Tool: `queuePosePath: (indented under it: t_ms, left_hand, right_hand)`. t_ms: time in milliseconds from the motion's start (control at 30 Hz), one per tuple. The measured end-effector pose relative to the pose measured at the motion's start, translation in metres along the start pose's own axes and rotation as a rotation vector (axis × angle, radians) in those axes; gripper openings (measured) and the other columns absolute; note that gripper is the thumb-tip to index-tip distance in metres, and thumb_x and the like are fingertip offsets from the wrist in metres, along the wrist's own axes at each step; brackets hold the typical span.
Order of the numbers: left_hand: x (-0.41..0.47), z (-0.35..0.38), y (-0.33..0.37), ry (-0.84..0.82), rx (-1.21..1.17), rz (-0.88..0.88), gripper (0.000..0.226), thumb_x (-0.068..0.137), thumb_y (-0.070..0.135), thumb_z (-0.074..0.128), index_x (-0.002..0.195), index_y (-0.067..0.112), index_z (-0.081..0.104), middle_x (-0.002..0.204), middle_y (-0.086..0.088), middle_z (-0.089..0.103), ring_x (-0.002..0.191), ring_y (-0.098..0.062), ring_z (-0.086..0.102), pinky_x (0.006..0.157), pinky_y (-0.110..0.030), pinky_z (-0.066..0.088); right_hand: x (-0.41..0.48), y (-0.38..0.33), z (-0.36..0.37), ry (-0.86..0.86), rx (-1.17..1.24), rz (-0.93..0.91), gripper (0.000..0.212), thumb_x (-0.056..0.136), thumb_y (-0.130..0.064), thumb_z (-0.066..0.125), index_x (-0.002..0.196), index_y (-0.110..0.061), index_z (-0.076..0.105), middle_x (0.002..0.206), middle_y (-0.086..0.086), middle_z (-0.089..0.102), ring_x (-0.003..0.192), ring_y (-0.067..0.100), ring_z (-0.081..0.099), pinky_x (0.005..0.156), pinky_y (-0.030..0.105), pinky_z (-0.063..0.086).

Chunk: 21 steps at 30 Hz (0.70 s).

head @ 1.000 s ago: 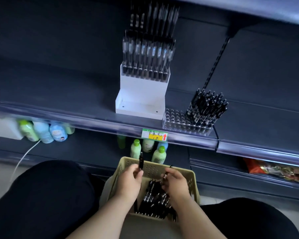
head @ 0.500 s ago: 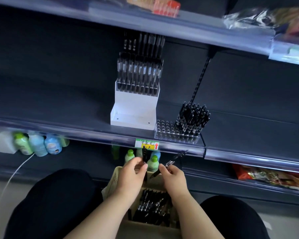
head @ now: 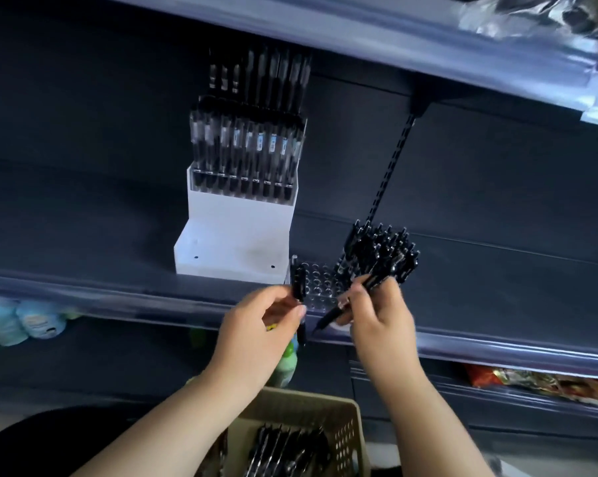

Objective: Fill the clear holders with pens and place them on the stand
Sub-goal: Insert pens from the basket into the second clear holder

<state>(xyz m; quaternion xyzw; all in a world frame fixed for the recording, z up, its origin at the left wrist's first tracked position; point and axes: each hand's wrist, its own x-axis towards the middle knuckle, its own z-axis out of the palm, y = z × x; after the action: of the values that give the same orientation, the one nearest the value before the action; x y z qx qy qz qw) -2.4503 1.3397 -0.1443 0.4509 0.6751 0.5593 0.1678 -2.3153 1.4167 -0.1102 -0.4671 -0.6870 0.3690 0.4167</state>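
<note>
A white stand sits on the dark shelf, its upper tiers filled with black pens. To its right lies a clear holder with rows of holes; its right half carries a cluster of black pens. My left hand grips a black pen upright at the holder's left edge. My right hand holds another black pen slanted, tip pointing down-left, just in front of the holder. A beige basket near my knees contains several more loose pens.
The shelf's front rail runs across below the holder. Pastel bottles stand on the lower shelf at left, green bottles behind my left hand, snack packs at lower right. An upper shelf overhangs.
Both hands rose from the basket to the clear holder on the shelf, each carrying a pen. The camera tilted upward and closer to the shelf.
</note>
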Motion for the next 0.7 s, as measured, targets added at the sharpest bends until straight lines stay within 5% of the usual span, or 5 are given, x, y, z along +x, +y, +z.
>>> queuePosePath:
  t_ms: [133, 267, 500, 700]
  left_hand:
    - [0.037, 0.003, 0.026, -0.011, -0.040, 0.082, 0.020, 0.078, 0.035, 0.067, 0.097, 0.034, 0.065, 0.087, 0.020, 0.068, 0.081, 0.008, 0.062, 0.070, -0.003, 0.045]
    - [0.074, 0.006, 0.042, 0.008, -0.113, 0.148, 0.017, 0.078, 0.025, 0.070, 0.092, 0.034, 0.066, 0.084, 0.020, 0.069, 0.079, 0.006, 0.064, 0.069, -0.002, 0.045]
    - [0.097, 0.015, 0.017, 0.007, -0.152, 0.085, 0.011, 0.077, 0.024, 0.070, 0.082, 0.033, 0.066, 0.081, 0.020, 0.070, 0.076, 0.004, 0.065, 0.067, -0.002, 0.044]
    - [0.089, 0.024, 0.020, 0.042, -0.222, 0.052, 0.010, 0.072, 0.030, 0.067, 0.082, 0.033, 0.068, 0.078, 0.020, 0.071, 0.074, 0.005, 0.066, 0.064, -0.001, 0.044]
  right_hand:
    - [0.046, -0.030, -0.020, 0.123, -0.074, -0.145, 0.014, 0.081, -0.035, 0.061, 0.088, -0.032, 0.049, 0.073, -0.006, 0.068, 0.066, 0.009, 0.065, 0.064, 0.033, 0.054]
    - [0.080, -0.052, -0.034, 0.189, -0.080, -0.246, 0.048, 0.081, -0.028, 0.067, 0.111, -0.042, 0.031, 0.071, -0.005, 0.068, 0.060, -0.002, 0.063, 0.050, 0.009, 0.045]
    - [0.089, -0.037, -0.026, 0.172, -0.185, -0.304, 0.009, 0.087, -0.038, 0.050, 0.088, -0.034, 0.042, 0.069, -0.017, 0.067, 0.050, 0.003, 0.057, 0.043, 0.010, 0.039]
    - [0.097, -0.026, -0.020, 0.182, -0.305, -0.346, 0.015, 0.085, -0.043, 0.055, 0.072, -0.035, 0.053, 0.068, -0.015, 0.061, 0.072, -0.003, 0.056, 0.059, 0.002, 0.038]
